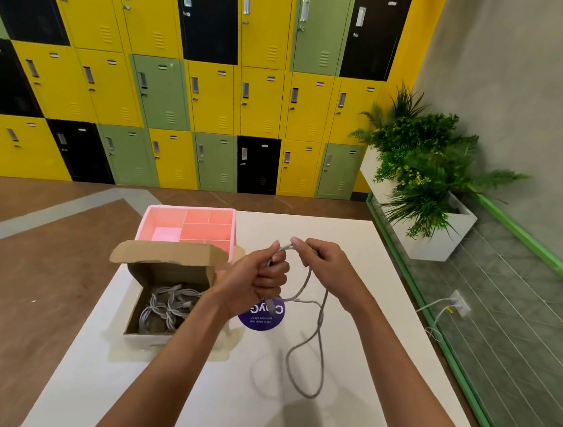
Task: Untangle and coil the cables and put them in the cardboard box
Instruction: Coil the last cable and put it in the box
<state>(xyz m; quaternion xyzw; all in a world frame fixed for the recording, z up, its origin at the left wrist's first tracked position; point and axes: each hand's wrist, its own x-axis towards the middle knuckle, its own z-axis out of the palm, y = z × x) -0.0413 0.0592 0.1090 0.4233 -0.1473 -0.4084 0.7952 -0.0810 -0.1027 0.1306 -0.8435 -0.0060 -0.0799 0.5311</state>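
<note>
Left hand (265, 277), right hand (323, 262) around grey cable (308, 279)

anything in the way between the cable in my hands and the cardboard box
Nothing visible. The grey cable, held by the left hand and right hand, hangs right of the cardboard box; its lid stands open, and only coiled cables lie inside.
</note>
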